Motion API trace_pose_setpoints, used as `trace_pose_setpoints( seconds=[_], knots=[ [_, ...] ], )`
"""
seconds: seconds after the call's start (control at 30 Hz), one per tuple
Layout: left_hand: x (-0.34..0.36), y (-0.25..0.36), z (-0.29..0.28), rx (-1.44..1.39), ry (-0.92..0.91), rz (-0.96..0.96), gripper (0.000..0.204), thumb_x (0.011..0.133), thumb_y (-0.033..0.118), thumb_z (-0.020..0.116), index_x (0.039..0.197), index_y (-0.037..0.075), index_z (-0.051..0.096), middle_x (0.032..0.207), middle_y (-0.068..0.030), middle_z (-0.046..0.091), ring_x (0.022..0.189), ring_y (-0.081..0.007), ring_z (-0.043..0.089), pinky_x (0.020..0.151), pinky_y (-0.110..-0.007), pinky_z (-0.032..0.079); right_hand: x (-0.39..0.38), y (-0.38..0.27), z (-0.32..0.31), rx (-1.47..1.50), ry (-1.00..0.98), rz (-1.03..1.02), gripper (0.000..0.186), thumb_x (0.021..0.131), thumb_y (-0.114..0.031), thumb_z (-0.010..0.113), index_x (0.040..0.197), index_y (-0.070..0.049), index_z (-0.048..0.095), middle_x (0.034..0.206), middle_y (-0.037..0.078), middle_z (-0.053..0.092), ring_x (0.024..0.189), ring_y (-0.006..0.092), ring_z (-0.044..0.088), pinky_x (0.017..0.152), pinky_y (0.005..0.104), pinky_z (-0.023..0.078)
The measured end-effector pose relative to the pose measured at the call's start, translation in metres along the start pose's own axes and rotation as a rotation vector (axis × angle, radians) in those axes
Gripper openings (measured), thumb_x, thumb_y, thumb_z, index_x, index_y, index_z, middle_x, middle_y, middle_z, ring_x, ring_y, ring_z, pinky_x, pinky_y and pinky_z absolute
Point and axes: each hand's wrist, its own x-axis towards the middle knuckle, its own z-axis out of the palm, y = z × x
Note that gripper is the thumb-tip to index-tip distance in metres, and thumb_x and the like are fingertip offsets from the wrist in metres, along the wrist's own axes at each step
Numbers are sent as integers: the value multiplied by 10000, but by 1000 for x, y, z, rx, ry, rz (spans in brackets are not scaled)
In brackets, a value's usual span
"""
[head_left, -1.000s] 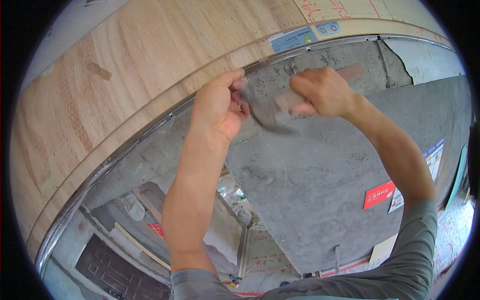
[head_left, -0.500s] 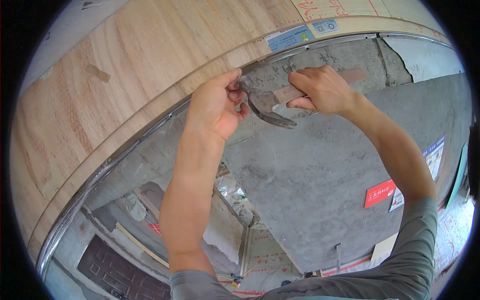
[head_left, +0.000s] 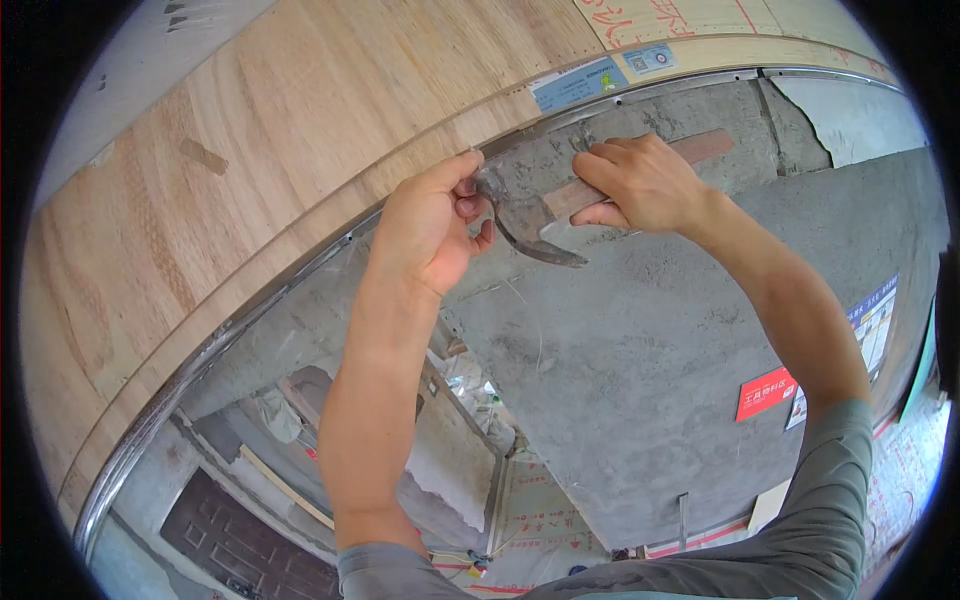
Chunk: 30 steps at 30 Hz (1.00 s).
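Observation:
My right hand (head_left: pixel 635 185) grips the wooden handle (head_left: pixel 698 146) of a claw hammer, whose dark steel head (head_left: pixel 522 222) hangs with its curved claw pointing down and right. My left hand (head_left: pixel 430 220) is raised at the metal strip (head_left: pixel 560 122) along the edge of the plywood board (head_left: pixel 270 120). Its fingers are curled and pinched beside the hammer's striking end; what they hold is too small or hidden to make out.
A grey concrete wall (head_left: pixel 610 380) fills the middle, with a red sign (head_left: pixel 755 405) and a poster (head_left: pixel 878 310) on it. Lower left are a brown panelled door (head_left: pixel 240 540) and a pale wooden batten (head_left: pixel 285 480). A protective floor covering (head_left: pixel 540 510) shows far below.
The hammer was blurred in motion a second ago and now shows sharply beside my left fingers. My left hand sits slightly lower and farther left in the picture, still pinched.

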Motion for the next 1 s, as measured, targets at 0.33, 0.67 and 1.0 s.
trace_pose_setpoints(
  seconds=[0.33, 0.67, 1.0],
  knots=[
    [2, -1, 1, 23, 56, 31, 183, 919, 211, 631, 777, 185, 519, 676, 73, 439, 639, -92, 425, 673, -371, 433, 0, 0, 7, 57, 81, -68, 516, 871, -587, 549, 839, -76, 482, 707, 105, 549, 662, 329, 604, 548, 436, 478],
    [1, -1, 5, 57, 21, 71, 207, 888, 181, 633, 751, 178, 478, 674, 65, 402, 645, -91, 384, 658, -368, 359, 1, -2, 8, 26, 103, 7, 497, 880, -574, 554, 848, -84, 479, 689, 96, 551, 641, 327, 604, 529, 435, 475],
    [4, 0, -1, -13, -37, 15, 180, 918, 198, 629, 782, 169, 515, 669, 75, 419, 682, -85, 443, 742, -363, 415, -5, -11, -1, 109, 75, -196, 506, 895, -583, 526, 863, -80, 483, 688, 105, 562, 642, 338, 610, 531, 446, 472]
  ],
)
